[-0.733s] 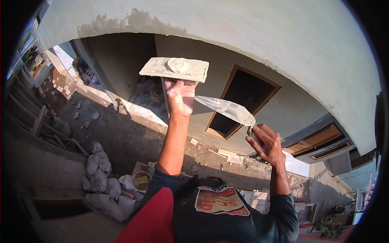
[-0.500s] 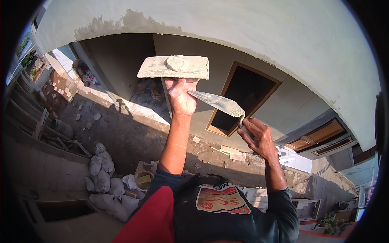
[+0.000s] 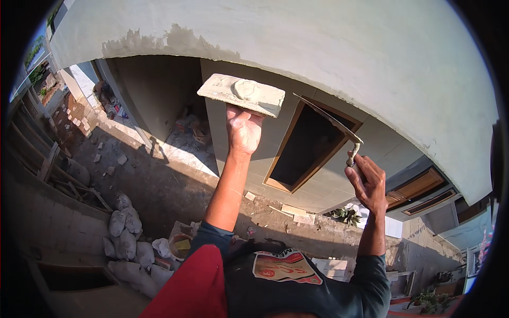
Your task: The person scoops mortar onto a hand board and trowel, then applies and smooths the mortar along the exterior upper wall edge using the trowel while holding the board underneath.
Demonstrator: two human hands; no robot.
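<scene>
Two hands are raised, each grasping one tool. The left hand (image 3: 244,135) holds up one board (image 3: 220,87) from beneath, palm up; how its fingers close underneath is hidden. The right hand (image 3: 369,183) grips one trowel (image 3: 339,125) by its handle. The trowel's tip points up and left, near the board's right end but apart from it.

The board is a flat rectangle, slightly tilted, its top and edges coated in pale cream-grey plaster, carrying one round lump (image 3: 245,89) near its middle. The trowel's thin blade shows almost edge-on, and its crooked neck is caked with the same colour.

Above both tools curves one pale wall (image 3: 344,42), with one ragged, darker grey patch (image 3: 183,42) at its lower left edge. Below is one dark window (image 3: 318,143) in a brown frame. Farther down lie several overlapping white sacks (image 3: 125,245), too bunched to count, beside one bucket (image 3: 174,245).
</scene>
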